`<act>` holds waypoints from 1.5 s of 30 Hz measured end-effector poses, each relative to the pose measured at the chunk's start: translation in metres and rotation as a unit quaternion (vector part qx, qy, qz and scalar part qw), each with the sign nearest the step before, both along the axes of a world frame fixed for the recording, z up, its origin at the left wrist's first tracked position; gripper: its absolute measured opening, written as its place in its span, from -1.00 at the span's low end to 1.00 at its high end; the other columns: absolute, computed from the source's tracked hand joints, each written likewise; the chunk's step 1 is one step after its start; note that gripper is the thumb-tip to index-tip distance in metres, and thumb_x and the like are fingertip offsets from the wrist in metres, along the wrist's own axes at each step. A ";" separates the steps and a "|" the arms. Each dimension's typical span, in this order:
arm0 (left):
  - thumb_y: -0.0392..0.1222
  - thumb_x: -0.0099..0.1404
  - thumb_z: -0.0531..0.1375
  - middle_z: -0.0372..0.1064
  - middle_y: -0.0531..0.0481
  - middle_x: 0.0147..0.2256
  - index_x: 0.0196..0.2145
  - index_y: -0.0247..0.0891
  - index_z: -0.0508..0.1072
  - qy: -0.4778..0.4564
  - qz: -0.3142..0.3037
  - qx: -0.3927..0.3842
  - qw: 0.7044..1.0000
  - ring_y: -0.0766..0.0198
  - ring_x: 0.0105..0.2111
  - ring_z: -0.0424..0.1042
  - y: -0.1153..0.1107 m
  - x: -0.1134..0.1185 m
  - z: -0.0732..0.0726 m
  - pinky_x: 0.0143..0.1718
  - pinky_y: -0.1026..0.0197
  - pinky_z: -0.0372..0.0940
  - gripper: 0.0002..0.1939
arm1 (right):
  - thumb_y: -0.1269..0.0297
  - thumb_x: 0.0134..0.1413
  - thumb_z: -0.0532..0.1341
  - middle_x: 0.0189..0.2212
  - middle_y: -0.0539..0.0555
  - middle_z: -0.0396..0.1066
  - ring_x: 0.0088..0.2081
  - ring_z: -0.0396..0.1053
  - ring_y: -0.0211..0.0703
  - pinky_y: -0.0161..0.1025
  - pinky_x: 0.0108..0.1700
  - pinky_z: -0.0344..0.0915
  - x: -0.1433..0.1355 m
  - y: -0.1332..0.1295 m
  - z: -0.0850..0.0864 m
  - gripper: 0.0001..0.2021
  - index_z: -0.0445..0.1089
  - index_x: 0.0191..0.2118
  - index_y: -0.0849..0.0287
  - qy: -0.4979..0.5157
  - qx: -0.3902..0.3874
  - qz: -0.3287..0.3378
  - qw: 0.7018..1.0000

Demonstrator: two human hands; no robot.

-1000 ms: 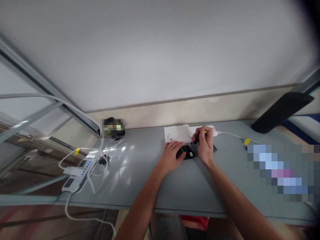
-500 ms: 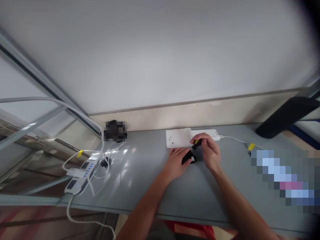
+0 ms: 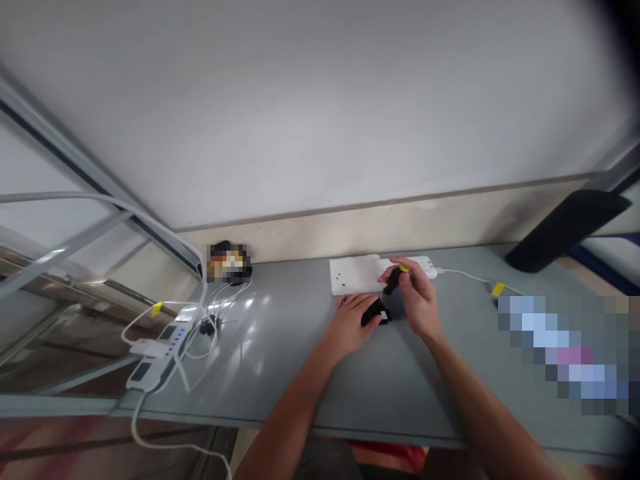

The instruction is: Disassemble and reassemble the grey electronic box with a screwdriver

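Observation:
My left hand (image 3: 354,320) is closed over a small black device (image 3: 373,312) on the grey table, fingers across its far side and thumb at its near edge. A small white patch shows on the device's right part. Just to the right, my right hand (image 3: 419,300) grips a screwdriver (image 3: 394,280) with a black handle and yellow end, tilted above the device. Its tip is too small to make out. Directly behind my left hand lies a white sheet (image 3: 353,277) carrying several tiny dark bits that look like screws.
Behind my right hand sits a white power strip (image 3: 427,267) with a cable. Another power strip (image 3: 155,360), with lit blue marks and loose white cables, lies on the left. A black cylinder (image 3: 565,230) leans at the back right. Blurred-out items lie on both sides of the grey table (image 3: 280,373).
The screwdriver has turned more upright in my right hand, and its yellow end now shows on top. My left hand stays on the device. The view has shifted slightly.

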State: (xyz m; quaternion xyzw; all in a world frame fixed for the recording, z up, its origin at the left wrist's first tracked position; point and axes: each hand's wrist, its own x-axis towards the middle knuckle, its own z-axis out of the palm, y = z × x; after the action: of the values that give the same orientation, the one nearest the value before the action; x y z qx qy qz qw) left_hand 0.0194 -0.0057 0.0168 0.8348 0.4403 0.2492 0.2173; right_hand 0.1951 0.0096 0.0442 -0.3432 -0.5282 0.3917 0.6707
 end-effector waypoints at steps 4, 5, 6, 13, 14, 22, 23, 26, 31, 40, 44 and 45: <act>-0.10 0.43 0.24 0.46 0.01 0.16 0.19 -0.06 0.38 -0.013 0.006 -0.001 1.000 0.10 0.19 0.38 0.000 0.000 0.001 0.26 -0.01 0.13 -0.60 | 0.09 0.37 0.15 -0.21 0.08 0.42 -0.22 0.37 -0.11 -0.13 -0.13 0.30 -0.009 0.000 -0.004 -0.81 0.43 -0.10 0.03 0.030 0.010 0.001 0.999; -0.10 0.42 0.25 0.47 0.01 0.15 0.18 -0.06 0.39 -0.016 0.008 -0.002 1.000 0.10 0.18 0.39 0.000 0.000 0.001 0.26 -0.01 0.13 -0.61 | 0.10 0.35 0.18 -0.22 0.07 0.39 -0.22 0.35 -0.12 -0.15 -0.15 0.29 -0.011 -0.001 -0.005 -0.83 0.43 -0.13 0.04 0.025 0.020 -0.017 0.999; -0.10 0.42 0.25 0.47 0.01 0.14 0.16 -0.07 0.40 -0.018 0.009 -0.002 1.000 0.10 0.17 0.40 0.000 0.000 0.000 0.26 -0.01 0.13 -0.62 | 0.11 0.32 0.22 -0.23 0.06 0.36 -0.22 0.32 -0.13 -0.16 -0.16 0.27 -0.011 -0.001 -0.005 -0.85 0.44 -0.17 0.05 0.015 0.030 -0.041 0.999; -0.10 0.43 0.23 0.48 0.02 0.13 0.12 -0.07 0.42 -0.026 0.002 0.009 1.000 0.11 0.17 0.40 0.000 0.000 -0.002 0.25 -0.01 0.11 -0.68 | 0.16 0.38 0.16 -0.27 0.04 0.40 -0.24 0.37 -0.15 -0.16 -0.12 0.29 -0.006 -0.003 0.000 -0.80 0.45 0.00 0.02 -0.027 0.010 -0.056 0.998; -0.10 0.43 0.23 0.48 0.02 0.13 0.11 -0.07 0.42 -0.026 0.003 0.008 1.000 0.11 0.16 0.40 0.000 0.000 -0.002 0.25 -0.01 0.11 -0.68 | 0.15 0.40 0.12 -0.25 0.05 0.43 -0.23 0.40 -0.14 -0.13 -0.09 0.31 -0.007 -0.004 0.001 -0.77 0.43 0.05 0.01 -0.024 0.009 -0.050 0.998; -0.12 0.38 0.27 0.52 -0.02 0.07 0.04 -0.09 0.44 -0.019 0.027 -0.019 0.999 0.05 0.13 0.42 0.000 0.000 -0.001 0.26 -0.07 0.08 -0.71 | 0.15 0.29 0.26 -0.19 0.09 0.37 -0.14 0.38 -0.09 -0.11 -0.09 0.34 -0.015 -0.003 0.001 -0.88 0.47 -0.18 0.06 -0.045 0.059 -0.107 0.991; -0.12 0.38 0.27 0.52 -0.02 0.06 0.04 -0.09 0.44 -0.021 0.028 -0.019 0.999 0.05 0.13 0.42 0.000 0.000 -0.001 0.26 -0.07 0.08 -0.71 | 0.18 0.25 0.30 -0.23 0.07 0.35 -0.15 0.36 -0.10 -0.13 -0.10 0.32 -0.014 -0.003 0.001 -0.90 0.47 -0.22 0.06 -0.055 0.064 -0.121 0.989; -0.12 0.38 0.28 0.51 -0.01 0.08 0.03 -0.08 0.44 -0.025 0.027 -0.016 0.999 0.06 0.14 0.42 0.000 0.000 -0.001 0.27 -0.07 0.08 -0.72 | 0.22 0.28 0.28 -0.26 0.06 0.37 -0.19 0.36 -0.12 -0.14 -0.12 0.31 -0.011 -0.005 0.003 -0.89 0.50 -0.12 0.04 -0.059 0.040 -0.093 0.993; -0.12 0.38 0.27 0.51 0.00 0.09 0.03 -0.08 0.45 -0.031 0.023 -0.008 0.999 0.07 0.14 0.42 0.001 -0.001 -0.003 0.25 -0.07 0.11 -0.73 | 0.18 0.45 0.05 -0.06 0.11 0.47 -0.14 0.44 -0.11 -0.03 -0.02 0.35 -0.014 -0.009 0.001 -0.69 0.37 0.18 -0.05 -0.042 0.020 -0.003 0.999; -0.15 0.34 0.30 0.53 0.01 0.05 0.00 -0.08 0.46 -0.053 0.025 -0.015 0.998 0.08 0.10 0.44 0.003 0.000 -0.005 0.23 -0.05 0.13 -0.73 | 0.28 0.26 0.29 -0.27 0.04 0.29 -0.18 0.28 -0.11 -0.13 -0.12 0.23 -0.015 -0.006 -0.001 -0.97 0.42 -0.22 0.05 -0.087 0.095 -0.127 0.984; -0.13 0.34 0.30 0.52 0.00 0.06 0.01 -0.09 0.45 -0.048 0.028 -0.012 0.998 0.09 0.10 0.43 0.003 0.001 -0.007 0.22 -0.04 0.14 -0.71 | 0.28 0.34 0.20 -0.22 0.06 0.37 -0.17 0.34 -0.12 -0.12 -0.11 0.26 -0.011 -0.008 0.004 -0.88 0.46 -0.08 0.04 -0.096 0.065 -0.085 0.990; -0.12 0.35 0.30 0.52 0.00 0.06 0.01 -0.09 0.45 -0.045 0.028 -0.013 0.999 0.09 0.11 0.43 0.003 0.001 -0.006 0.22 -0.03 0.14 -0.72 | 0.27 0.37 0.16 -0.21 0.07 0.39 -0.16 0.36 -0.11 -0.11 -0.09 0.27 -0.011 -0.008 0.004 -0.83 0.46 -0.03 0.03 -0.093 0.057 -0.077 0.991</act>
State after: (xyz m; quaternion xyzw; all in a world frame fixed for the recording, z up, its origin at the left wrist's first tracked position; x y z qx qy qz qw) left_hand 0.0199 -0.0024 0.0104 0.8073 0.4565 0.2864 0.2405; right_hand 0.1837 0.0013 0.0483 -0.3789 -0.5821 0.2745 0.6650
